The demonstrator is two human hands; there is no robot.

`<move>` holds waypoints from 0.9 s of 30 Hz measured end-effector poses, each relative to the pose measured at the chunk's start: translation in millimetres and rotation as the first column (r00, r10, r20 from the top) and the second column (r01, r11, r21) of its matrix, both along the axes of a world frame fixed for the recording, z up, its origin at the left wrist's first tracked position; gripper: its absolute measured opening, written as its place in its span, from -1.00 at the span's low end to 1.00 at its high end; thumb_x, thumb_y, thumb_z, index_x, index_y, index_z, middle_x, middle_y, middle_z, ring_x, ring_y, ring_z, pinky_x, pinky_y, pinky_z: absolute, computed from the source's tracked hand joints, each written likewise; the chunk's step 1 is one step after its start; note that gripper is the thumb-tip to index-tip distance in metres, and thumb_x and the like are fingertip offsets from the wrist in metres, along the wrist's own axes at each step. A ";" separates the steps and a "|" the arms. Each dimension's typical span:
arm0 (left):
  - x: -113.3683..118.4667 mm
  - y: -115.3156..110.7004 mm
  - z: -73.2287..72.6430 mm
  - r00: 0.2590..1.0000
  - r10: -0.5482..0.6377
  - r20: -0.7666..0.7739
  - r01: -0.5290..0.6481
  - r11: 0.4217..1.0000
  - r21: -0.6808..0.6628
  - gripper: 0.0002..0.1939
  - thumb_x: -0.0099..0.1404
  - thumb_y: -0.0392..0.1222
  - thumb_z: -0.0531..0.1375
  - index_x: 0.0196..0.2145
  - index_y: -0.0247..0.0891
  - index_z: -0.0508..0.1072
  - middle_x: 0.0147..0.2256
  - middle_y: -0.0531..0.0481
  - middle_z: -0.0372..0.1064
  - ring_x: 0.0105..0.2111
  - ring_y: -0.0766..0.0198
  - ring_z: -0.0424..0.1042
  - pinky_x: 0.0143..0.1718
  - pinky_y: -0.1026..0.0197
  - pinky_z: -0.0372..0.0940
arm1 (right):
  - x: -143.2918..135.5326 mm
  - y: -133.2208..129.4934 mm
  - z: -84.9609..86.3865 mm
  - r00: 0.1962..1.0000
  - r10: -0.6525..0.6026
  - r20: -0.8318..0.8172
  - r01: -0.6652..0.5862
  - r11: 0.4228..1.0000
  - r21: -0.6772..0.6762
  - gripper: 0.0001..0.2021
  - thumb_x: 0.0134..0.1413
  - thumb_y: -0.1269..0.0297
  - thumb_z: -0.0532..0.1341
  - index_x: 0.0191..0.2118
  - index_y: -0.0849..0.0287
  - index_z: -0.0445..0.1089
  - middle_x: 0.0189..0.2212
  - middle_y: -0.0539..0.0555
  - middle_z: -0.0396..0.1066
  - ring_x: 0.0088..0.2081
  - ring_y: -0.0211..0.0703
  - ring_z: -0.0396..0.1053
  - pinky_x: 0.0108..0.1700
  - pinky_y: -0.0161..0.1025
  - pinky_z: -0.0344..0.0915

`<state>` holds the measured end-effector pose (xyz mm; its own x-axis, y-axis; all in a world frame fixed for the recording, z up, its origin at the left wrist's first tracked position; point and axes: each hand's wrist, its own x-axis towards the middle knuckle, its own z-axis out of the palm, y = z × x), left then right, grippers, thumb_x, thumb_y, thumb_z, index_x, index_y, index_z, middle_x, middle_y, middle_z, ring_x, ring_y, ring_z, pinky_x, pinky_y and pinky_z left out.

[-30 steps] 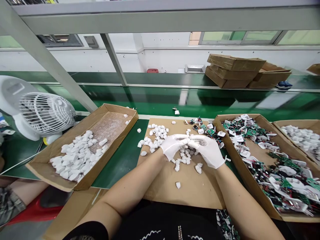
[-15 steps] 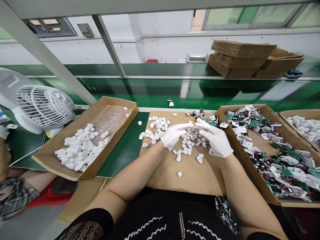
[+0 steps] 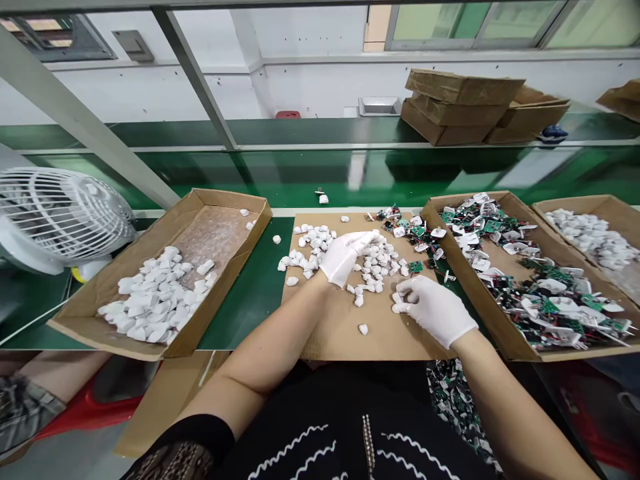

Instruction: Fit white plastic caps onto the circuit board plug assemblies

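Note:
White gloves cover both hands. My left hand (image 3: 346,255) rests against the left side of a pile of small white pieces (image 3: 377,260), fingers stretched out and reaching over its top. Lower right of the pile, my right hand (image 3: 433,307) has its fingers curled and pinched around a small white piece (image 3: 399,301) close to the cardboard sheet (image 3: 345,333). Another group of white pieces (image 3: 315,241) lies left of my left hand. Wired green circuit boards (image 3: 417,232) sit at the sheet's upper right. A single white piece (image 3: 363,329) lies near the front.
An open box of white pieces (image 3: 193,347) stands left, beside a white fan (image 3: 65,213). On the right are a box of circuit boards (image 3: 500,333) and another of white pieces (image 3: 615,208). Stacked cartons (image 3: 460,100) stand behind. A seated person's leg (image 3: 60,377) shows at lower left.
My right hand has moved down and away from my left hand, now at a white piece. My left hand stays by the pile. More circuit boards show at the upper right. The view has shifted.

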<state>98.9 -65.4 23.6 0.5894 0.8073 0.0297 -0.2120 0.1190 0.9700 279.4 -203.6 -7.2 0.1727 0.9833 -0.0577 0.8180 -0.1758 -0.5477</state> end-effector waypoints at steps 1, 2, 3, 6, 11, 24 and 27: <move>0.3 -1.0 -0.2 1.000 -0.013 0.003 0.013 1.000 -0.004 -0.69 0.25 -0.06 0.24 -0.15 -0.33 0.57 -0.02 -0.18 0.49 0.09 -0.02 0.38 0.13 -0.02 0.27 | -0.9 -0.9 -3.8 0.992 -0.057 -0.111 0.058 0.998 0.007 -0.86 -0.11 0.11 0.41 -0.40 -0.02 0.53 -0.36 -0.02 0.55 -0.37 -0.08 0.46 -0.29 -0.13 0.38; 0.9 -1.9 -0.5 1.000 -0.027 0.004 0.027 1.000 -0.011 -0.68 0.24 -0.06 0.25 -0.14 -0.33 0.56 -0.03 -0.20 0.50 0.08 -0.02 0.39 0.12 -0.03 0.27 | -1.2 0.3 -4.7 0.967 -0.096 -0.236 0.103 0.995 0.017 -0.85 -0.05 0.08 0.38 -0.38 0.00 0.51 -0.32 -0.02 0.55 -0.36 -0.10 0.47 -0.25 -0.13 0.40; 1.7 -2.8 -0.7 0.999 -0.042 0.003 0.042 0.999 -0.018 -0.67 0.24 -0.05 0.26 -0.14 -0.34 0.56 -0.05 -0.21 0.50 0.07 -0.03 0.40 0.11 -0.04 0.27 | -1.0 3.5 -2.7 0.928 -0.109 -0.356 0.131 0.991 0.037 -0.81 -0.01 0.04 0.35 -0.34 0.01 0.51 -0.28 -0.01 0.56 -0.32 -0.10 0.49 -0.20 -0.12 0.41; 3.4 -4.2 -2.0 0.995 -0.095 -0.015 0.094 0.995 -0.025 -0.63 0.19 -0.04 0.31 -0.11 -0.32 0.56 -0.08 -0.22 0.52 0.05 -0.03 0.42 0.09 -0.05 0.29 | -0.2 24.0 14.6 0.835 -0.035 -0.550 0.112 0.988 0.108 -0.72 0.04 -0.02 0.31 -0.25 0.06 0.51 -0.25 0.06 0.57 -0.24 -0.06 0.50 -0.16 -0.10 0.43; -2.7 5.9 -8.4 0.985 -0.148 -0.084 0.153 0.987 0.046 -0.52 0.08 -0.08 0.39 -0.03 -0.24 0.54 0.03 -0.19 0.45 0.06 -0.04 0.42 0.11 -0.05 0.28 | -6.3 65.1 34.2 0.842 0.035 -0.538 0.126 0.957 0.260 -0.73 0.03 0.02 0.32 -0.25 0.11 0.53 -0.17 0.10 0.55 -0.12 0.01 0.48 -0.04 -0.06 0.40; 5.3 10.9 -14.6 0.932 0.051 -0.359 -0.001 0.990 0.138 -0.67 0.08 -0.07 0.37 -0.21 -0.27 0.59 -0.14 -0.16 0.53 -0.16 0.05 0.50 -0.14 0.09 0.41 | 9.4 73.3 18.7 0.771 -0.031 -0.637 0.271 0.920 0.282 -0.72 -0.05 0.05 0.38 -0.25 0.11 0.56 -0.21 0.10 0.57 -0.11 0.07 0.49 -0.02 -0.01 0.41; 4.0 11.7 -14.4 0.948 0.047 -0.315 -0.011 0.993 0.116 -0.68 0.14 -0.08 0.33 -0.17 -0.28 0.58 -0.09 -0.17 0.51 -0.12 0.07 0.48 -0.09 0.10 0.40 | 10.6 72.9 22.2 0.773 -0.051 -0.633 0.295 0.912 0.286 -0.72 -0.06 0.06 0.38 -0.26 0.12 0.55 -0.23 0.11 0.57 -0.14 0.08 0.49 -0.06 -0.01 0.42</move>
